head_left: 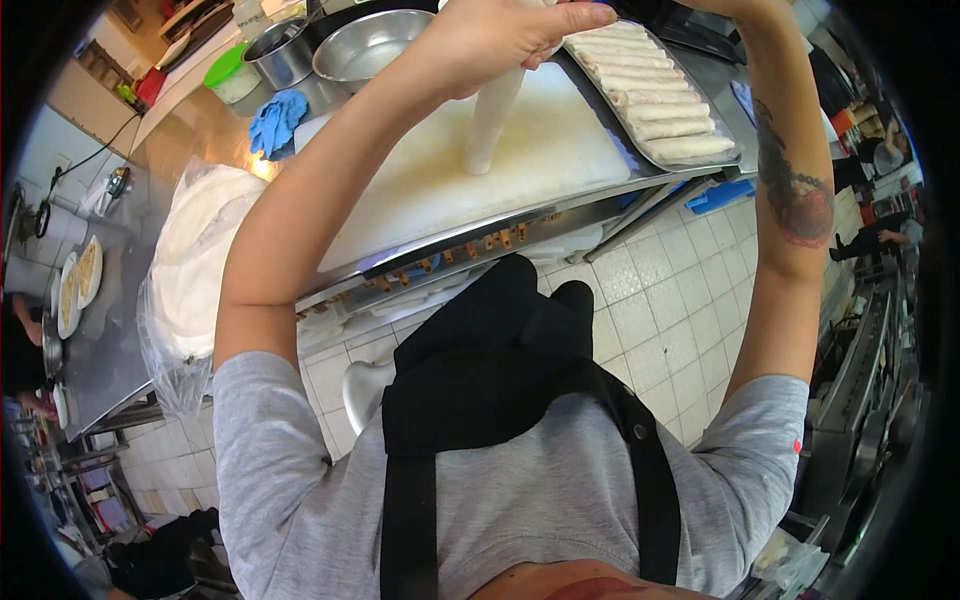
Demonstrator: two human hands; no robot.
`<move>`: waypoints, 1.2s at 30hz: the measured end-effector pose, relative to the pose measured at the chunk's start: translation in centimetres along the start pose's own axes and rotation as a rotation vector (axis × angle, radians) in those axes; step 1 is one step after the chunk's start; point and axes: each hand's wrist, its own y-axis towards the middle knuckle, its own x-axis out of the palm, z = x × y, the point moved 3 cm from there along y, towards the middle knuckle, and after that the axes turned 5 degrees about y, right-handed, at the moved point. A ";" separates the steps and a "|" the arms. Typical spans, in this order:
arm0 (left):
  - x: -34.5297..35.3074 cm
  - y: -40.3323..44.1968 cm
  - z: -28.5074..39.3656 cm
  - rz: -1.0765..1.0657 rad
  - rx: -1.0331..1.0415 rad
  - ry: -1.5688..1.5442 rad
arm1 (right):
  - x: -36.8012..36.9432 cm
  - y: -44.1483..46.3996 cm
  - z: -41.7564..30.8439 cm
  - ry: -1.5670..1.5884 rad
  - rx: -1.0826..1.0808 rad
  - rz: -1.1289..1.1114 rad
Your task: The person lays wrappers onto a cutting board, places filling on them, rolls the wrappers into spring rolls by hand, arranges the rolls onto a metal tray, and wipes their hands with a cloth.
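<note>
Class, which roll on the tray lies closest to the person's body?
The end roll, lowest in the picture; all the others lie in line beyond it.

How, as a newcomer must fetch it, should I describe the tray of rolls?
Find the big white cutting board at the view's upper middle. Beside its right end sits a tray. Unlike the round metal bowl farther left, it is long and carries pale rolls lying crosswise, side by side.
</note>
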 end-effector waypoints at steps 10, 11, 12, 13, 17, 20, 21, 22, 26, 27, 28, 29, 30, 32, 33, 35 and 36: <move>1.3 -0.3 0.5 0.013 0.072 -0.043 | 1.2 0.8 -2.2 -0.358 0.173 0.038; 1.3 -0.3 0.5 0.013 0.098 -0.024 | 1.2 0.9 -2.4 -0.402 0.189 0.024; 1.4 -0.1 0.3 -0.004 0.087 -0.048 | 1.1 0.9 -2.5 -0.447 0.206 0.010; 1.4 0.1 -0.1 -0.021 0.076 -0.073 | 1.1 0.9 -2.6 -0.491 0.223 -0.005; 1.2 0.2 -0.6 -0.041 -0.009 -0.125 | 1.0 1.8 0.9 -0.314 0.117 -0.007; 0.7 -0.1 0.2 -0.062 -0.027 -0.147 | 2.4 1.8 6.9 0.300 0.011 0.055; 0.3 0.2 0.3 -0.081 -0.017 -0.155 | 4.8 2.9 11.8 0.691 -0.038 0.056; -0.7 0.9 -0.5 -0.084 -0.005 -0.258 | 5.8 2.9 14.6 1.080 -0.098 0.059; -1.4 3.3 -2.2 0.077 -0.023 -0.502 | 13.2 -2.4 11.4 0.768 -0.035 0.485; -1.3 3.6 -2.1 0.155 -0.042 -0.521 | 13.8 -2.7 10.9 0.751 -0.047 0.487; -1.4 4.3 -2.5 0.152 -0.026 -0.510 | 14.3 -3.0 10.5 0.737 -0.056 0.487; -1.2 5.0 -2.8 0.170 -0.035 -0.509 | 14.3 -3.2 10.5 0.722 -0.063 0.485; -0.8 5.5 -3.1 0.188 -0.047 -0.508 | 13.7 -3.4 10.7 0.626 0.049 0.539; -0.1 6.3 -3.0 0.187 -0.085 -0.485 | 12.0 -4.2 11.0 0.666 0.139 0.501; 0.6 6.2 -2.7 0.222 -0.042 -0.522 | 11.1 -4.7 11.6 0.686 0.184 0.482; 3.2 5.0 0.4 0.294 0.045 -0.600 | 8.9 -5.9 14.1 0.551 0.178 0.394; 1.9 5.8 -0.7 0.122 -0.043 -0.551 | 7.5 -7.0 15.2 0.462 0.187 0.337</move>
